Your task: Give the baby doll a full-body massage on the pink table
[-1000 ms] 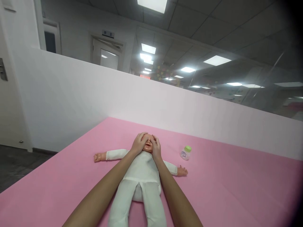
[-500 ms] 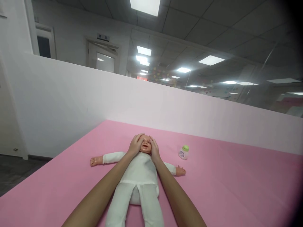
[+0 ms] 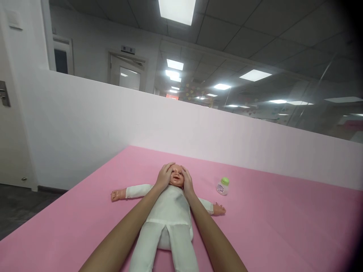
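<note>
Your L hand [image 3: 165, 176] & R hand [image 3: 187, 179] cup the doll [image 3: 171, 206], one each side of its head. Fingers extended, laid along temples toward the crown; head sits btwn the two palms. How hard you press: can't tell. Doll on its back on pink table [image 3: 272, 223], face up, arms out to sides, legs twd you. White clothes, torso btwn your forearms. Small clear bottle w/ green cap [image 3: 225, 180] upright on table, R of doll's head, nr its outstretched hand but apart. White wall [image 3: 198, 128] along table's far edge.
</note>
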Demonstrator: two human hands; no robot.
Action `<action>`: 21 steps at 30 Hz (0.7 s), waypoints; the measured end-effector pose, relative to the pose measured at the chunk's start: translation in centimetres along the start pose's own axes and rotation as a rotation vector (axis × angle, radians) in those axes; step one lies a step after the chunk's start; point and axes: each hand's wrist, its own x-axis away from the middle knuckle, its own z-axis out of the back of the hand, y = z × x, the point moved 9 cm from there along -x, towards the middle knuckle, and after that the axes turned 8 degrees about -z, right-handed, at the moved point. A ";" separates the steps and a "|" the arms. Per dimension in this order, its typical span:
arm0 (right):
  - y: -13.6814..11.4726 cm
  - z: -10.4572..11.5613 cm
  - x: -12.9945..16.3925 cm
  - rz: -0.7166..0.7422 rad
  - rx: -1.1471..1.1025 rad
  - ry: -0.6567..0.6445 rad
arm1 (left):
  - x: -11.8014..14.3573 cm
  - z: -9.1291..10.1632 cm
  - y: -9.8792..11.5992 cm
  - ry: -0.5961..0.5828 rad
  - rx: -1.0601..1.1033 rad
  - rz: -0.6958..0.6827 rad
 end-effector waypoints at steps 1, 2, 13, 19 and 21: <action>0.1 0.0 0.0 -0.004 -0.008 0.001 | 0.0 0.0 0.0 0.001 0.003 0.005; 0.1 0.0 -0.1 -0.007 -0.014 -0.001 | 0.1 0.0 0.0 0.003 0.005 0.007; 0.5 0.4 -0.3 0.015 0.049 0.004 | 0.2 -0.1 -0.9 0.020 0.012 0.003; 0.8 0.5 -0.2 0.014 0.042 -0.015 | 0.6 -0.2 -0.3 0.016 0.007 0.005; 0.8 0.6 -0.2 0.020 0.071 -0.019 | 0.8 -0.2 0.0 0.016 0.002 -0.004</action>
